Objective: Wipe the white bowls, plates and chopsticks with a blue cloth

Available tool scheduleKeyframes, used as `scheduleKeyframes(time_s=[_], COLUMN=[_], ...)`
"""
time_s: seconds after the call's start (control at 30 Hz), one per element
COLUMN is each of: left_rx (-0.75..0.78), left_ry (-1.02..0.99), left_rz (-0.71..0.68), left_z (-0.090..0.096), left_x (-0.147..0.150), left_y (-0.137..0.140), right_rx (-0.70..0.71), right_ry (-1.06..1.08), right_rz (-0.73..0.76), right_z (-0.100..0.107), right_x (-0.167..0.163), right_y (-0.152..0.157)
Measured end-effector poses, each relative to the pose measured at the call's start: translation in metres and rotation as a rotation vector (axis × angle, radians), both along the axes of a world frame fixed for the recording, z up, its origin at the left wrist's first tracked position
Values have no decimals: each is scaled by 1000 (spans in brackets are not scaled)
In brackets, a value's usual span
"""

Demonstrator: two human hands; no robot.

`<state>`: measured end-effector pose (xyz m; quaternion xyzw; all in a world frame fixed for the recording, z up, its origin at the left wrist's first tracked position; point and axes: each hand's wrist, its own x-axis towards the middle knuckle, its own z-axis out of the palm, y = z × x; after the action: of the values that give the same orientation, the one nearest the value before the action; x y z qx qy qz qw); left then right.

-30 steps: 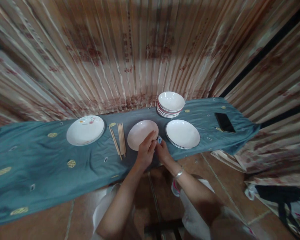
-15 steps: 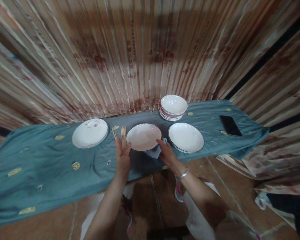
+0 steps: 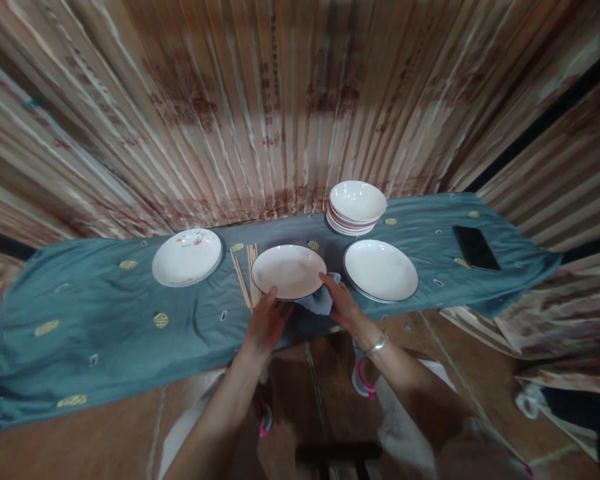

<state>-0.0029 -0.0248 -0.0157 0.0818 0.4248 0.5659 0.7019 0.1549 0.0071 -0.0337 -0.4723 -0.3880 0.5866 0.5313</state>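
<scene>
Between my hands a white plate [image 3: 289, 271] with a dark rim is held just above the cloth-covered table. My left hand [image 3: 269, 324] grips its near left edge, thumb on top of the rim. My right hand [image 3: 341, 301] grips the right edge, with a light blue cloth [image 3: 320, 301] bunched in it under the plate. Several wooden chopsticks [image 3: 241, 280] lie just left of the plate. To the right sits a short stack of white dark-rimmed plates [image 3: 381, 270].
A stack of white bowls [image 3: 358, 202], some with red bands, stands at the back. Flower-patterned plates [image 3: 187, 257] lie to the left, a black phone [image 3: 476, 247] to the right. A teal cloth [image 3: 115, 313] covers the narrow table; curtains [image 3: 230, 120] hang behind it.
My left hand has moved from the plate's left side, by the chopsticks, to its near edge. My right hand keeps its hold. The view has shifted slightly.
</scene>
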Motion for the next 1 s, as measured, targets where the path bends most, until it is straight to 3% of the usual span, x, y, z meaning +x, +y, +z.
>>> scheduleKeyframes(time_s=[0.13, 0.3, 0.43, 0.53, 0.63, 0.73, 0.9, 1.0], left_rx=[40, 98, 138, 134, 138, 185, 166, 160], left_ry=[28, 84, 161, 195, 203, 217, 263, 261], left_rz=[18, 59, 35, 7, -33, -41, -29, -27], left_z=[0, 0, 0, -2, -4, -3, 0, 1], left_x=[-3, -15, -21, -18, -13, -9, -8, -10], left_y=[4, 5, 1, -2, -4, -5, -5, -4], right_rx=[-125, 181, 327, 460, 588, 608, 632, 628], right_ry=[-44, -615, -879, -949, -995, -1068, -1163, -1205], right_rz=[88, 83, 11, 8, 134, 276, 185, 226], right_z=[2, 5, 8, 10, 7, 2, 1, -1], right_x=[5, 23, 34, 33, 26, 21, 26, 29], right_y=[-3, -2, 3, 5, 6, 5, 8, 12])
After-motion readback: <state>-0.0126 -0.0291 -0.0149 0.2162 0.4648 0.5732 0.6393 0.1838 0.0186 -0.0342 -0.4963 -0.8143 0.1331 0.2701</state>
